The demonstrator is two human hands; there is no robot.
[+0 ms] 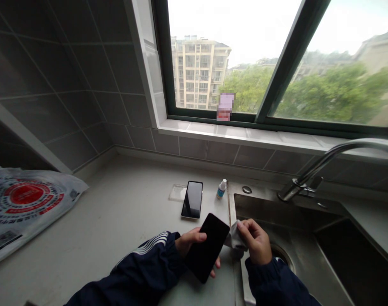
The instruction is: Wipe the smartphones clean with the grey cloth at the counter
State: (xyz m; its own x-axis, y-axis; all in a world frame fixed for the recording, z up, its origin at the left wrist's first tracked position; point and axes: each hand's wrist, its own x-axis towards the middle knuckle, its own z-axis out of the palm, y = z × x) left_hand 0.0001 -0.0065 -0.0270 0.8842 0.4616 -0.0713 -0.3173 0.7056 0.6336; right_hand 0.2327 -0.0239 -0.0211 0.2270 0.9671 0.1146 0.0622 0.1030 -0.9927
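A black phone [209, 250] is held in my left hand [191, 239], the thumb across its face and fingertips showing at its right edge. My right hand [257, 241] pinches a grey cloth [237, 238], which hangs beside the phone's right edge. Behind them a second phone [192, 199] lies face up on the counter, its dark screen reflecting light. It partly covers a clear case [176, 192]. A small white bottle [221, 189] with a blue label stands upright to the right of that phone, close to the sink's edge.
On the right is a steel sink [304, 250] with a curved faucet [311, 165]. A printed plastic bag [28, 199] lies on the counter [124, 204] at the left. Behind runs a tiled window sill [232, 132]. A round metal cap [246, 189] sits on the sink's rim.
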